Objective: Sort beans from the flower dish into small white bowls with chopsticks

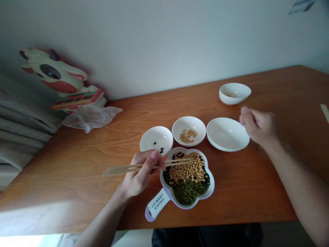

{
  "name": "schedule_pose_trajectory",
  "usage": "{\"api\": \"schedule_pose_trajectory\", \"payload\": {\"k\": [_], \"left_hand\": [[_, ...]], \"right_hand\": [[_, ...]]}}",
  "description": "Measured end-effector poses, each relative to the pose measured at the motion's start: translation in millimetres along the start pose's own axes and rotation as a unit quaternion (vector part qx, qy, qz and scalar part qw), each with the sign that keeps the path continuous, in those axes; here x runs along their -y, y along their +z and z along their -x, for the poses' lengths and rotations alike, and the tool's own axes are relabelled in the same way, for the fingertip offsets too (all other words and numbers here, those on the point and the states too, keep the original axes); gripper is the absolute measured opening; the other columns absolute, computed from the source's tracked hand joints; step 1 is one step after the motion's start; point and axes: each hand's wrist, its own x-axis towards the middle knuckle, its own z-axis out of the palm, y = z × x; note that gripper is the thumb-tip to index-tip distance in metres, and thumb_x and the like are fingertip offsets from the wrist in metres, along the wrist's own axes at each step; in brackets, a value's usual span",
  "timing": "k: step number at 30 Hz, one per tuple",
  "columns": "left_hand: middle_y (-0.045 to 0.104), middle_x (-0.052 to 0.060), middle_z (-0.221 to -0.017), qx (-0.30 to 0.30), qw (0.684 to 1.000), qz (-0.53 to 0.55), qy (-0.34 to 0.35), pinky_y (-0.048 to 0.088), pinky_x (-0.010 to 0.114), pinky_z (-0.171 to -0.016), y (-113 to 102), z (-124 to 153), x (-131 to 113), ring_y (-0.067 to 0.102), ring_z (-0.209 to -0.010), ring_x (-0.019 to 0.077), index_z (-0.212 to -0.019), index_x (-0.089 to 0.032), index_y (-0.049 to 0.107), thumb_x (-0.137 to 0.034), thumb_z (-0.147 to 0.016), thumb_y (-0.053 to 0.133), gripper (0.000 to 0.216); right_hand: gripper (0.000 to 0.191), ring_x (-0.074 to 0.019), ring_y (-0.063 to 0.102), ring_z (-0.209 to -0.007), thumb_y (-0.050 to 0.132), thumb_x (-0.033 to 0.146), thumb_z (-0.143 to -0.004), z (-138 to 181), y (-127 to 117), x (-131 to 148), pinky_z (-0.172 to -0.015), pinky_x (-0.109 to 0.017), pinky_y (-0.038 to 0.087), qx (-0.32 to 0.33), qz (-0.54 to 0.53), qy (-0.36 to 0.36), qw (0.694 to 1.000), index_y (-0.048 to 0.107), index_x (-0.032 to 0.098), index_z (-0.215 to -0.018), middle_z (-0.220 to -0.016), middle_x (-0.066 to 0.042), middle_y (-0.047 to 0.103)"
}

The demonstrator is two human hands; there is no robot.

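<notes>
My left hand (pixel 141 171) is closed around a pair of wooden chopsticks (pixel 118 169), whose tips reach over a flower-shaped dish (pixel 210 188) with a labelled handle. In that dish lie yellow soybeans (pixel 186 169), black beans (pixel 206 178) and green mung beans (pixel 189 192). Whether the tips grip a bean I cannot tell. Behind it, one white bowl (pixel 149 135) holds a few black beans and another white bowl (pixel 177 125) some soybeans. My right hand (pixel 259 125) is curled into a fist beside a third white bowl (pixel 226 133) with nothing visible in it.
Farther back stands another white bowl (pixel 232 99) with something small inside. A cow-shaped toy keyboard (pixel 69 75) and a crumpled plastic bag (pixel 91 116) rest at the back left. A pale stick-like object (pixel 325 111) shows at the right edge. The wall bounds the wooden table (pixel 84 164).
</notes>
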Motion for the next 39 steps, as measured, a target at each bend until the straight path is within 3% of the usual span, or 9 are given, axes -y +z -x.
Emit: {"api": "schedule_pose_trajectory", "payload": {"k": [7, 12, 17, 20, 24, 28, 33, 39], "left_hand": [[0.061, 0.003, -0.075, 0.018, 0.998, -0.06, 0.032, 0.043, 0.031, -0.062, -1.7, 3.7, -0.2, 0.053, -0.067, 0.0148, -0.081, -0.019, 0.067, -0.05, -0.117, 0.039, 0.055], [0.056, 0.001, -0.071, 0.019, 0.997, -0.061, 0.052, 0.04, 0.032, -0.065, 0.7, 4.0, 1.4, 0.051, -0.067, 0.0152, -0.075, -0.019, 0.06, -0.049, -0.114, 0.051, 0.05], [0.055, 0.002, -0.071, 0.01, 0.997, -0.06, 0.042, 0.039, 0.032, -0.064, 3.6, 4.6, -0.4, 0.05, -0.067, 0.0151, -0.074, -0.02, 0.058, -0.051, -0.116, 0.043, 0.055], [0.059, 0.003, -0.071, 0.007, 0.998, -0.028, 0.05, 0.042, 0.033, -0.064, 3.8, 6.2, 0.0, 0.053, -0.068, 0.0162, -0.075, -0.02, 0.063, -0.051, -0.118, 0.034, 0.06], [0.062, 0.005, -0.07, 0.029, 0.994, -0.012, 0.109, 0.047, 0.033, -0.063, 2.2, 6.9, 3.3, 0.056, -0.065, 0.0166, -0.077, -0.021, 0.068, -0.049, -0.12, 0.022, 0.069], [0.063, 0.004, -0.073, 0.003, 0.982, -0.045, 0.182, 0.046, 0.031, -0.065, 1.6, 4.9, 4.7, 0.056, -0.068, 0.0151, -0.081, -0.02, 0.067, -0.042, -0.12, 0.036, 0.054], [0.058, 0.001, -0.076, 0.0, 0.983, -0.05, 0.178, 0.042, 0.031, -0.069, 3.4, 3.4, 1.9, 0.054, -0.073, 0.0142, -0.081, -0.02, 0.061, -0.04, -0.117, 0.05, 0.043], [0.057, 0.002, -0.078, 0.015, 0.984, -0.047, 0.173, 0.041, 0.03, -0.068, 6.6, 4.1, 2.9, 0.053, -0.072, 0.0133, -0.082, -0.019, 0.06, -0.037, -0.121, 0.035, 0.05]], "right_hand": [[0.055, -0.0118, 0.058, -0.057, 0.053, 0.055, -0.113, -1.3, 0.6, 0.5, -0.064, -0.028, 0.051, 0.004, -0.007, 0.001, 1.0, 0.062, 0.02, -0.071, -0.062, 0.005, 0.061], [0.057, -0.013, 0.057, -0.054, 0.047, 0.051, -0.114, -2.2, -0.9, 3.6, -0.06, -0.029, 0.043, 0.009, -0.011, -0.001, 1.0, 0.061, 0.021, -0.067, -0.059, 0.002, 0.061], [0.055, -0.0128, 0.058, -0.054, 0.047, 0.046, -0.114, -2.0, -0.9, 4.5, -0.06, -0.03, 0.041, 0.009, -0.009, -0.003, 1.0, 0.061, 0.022, -0.066, -0.059, 0.0, 0.063], [0.052, -0.0116, 0.058, -0.056, 0.053, 0.048, -0.113, -1.0, 0.5, 0.7, -0.061, -0.028, 0.047, 0.014, -0.007, -0.001, 1.0, 0.063, 0.02, -0.071, -0.063, 0.003, 0.062], [0.036, -0.011, 0.063, -0.064, 0.064, 0.047, -0.11, 1.1, 1.3, -5.5, -0.066, -0.028, 0.058, 0.023, -0.009, 0.022, 0.999, 0.071, 0.017, -0.091, -0.078, 0.003, 0.069], [0.028, -0.0162, 0.073, -0.085, 0.067, 0.044, -0.108, 3.2, 1.4, -9.2, -0.079, -0.034, 0.065, 0.033, -0.03, 0.067, 0.997, 0.074, 0.017, -0.112, -0.105, -0.004, 0.077], [0.032, -0.0226, 0.075, -0.107, 0.068, 0.041, -0.107, 5.3, 11.0, -21.3, -0.093, -0.043, 0.066, 0.03, -0.103, 0.138, 0.985, 0.072, 0.019, -0.13, -0.131, -0.01, 0.074], [0.034, -0.025, 0.073, -0.117, 0.068, 0.04, -0.107, 3.0, 34.4, -41.7, -0.1, -0.047, 0.064, 0.002, -0.18, 0.222, 0.958, 0.07, 0.021, -0.136, -0.14, -0.012, 0.071]]}}
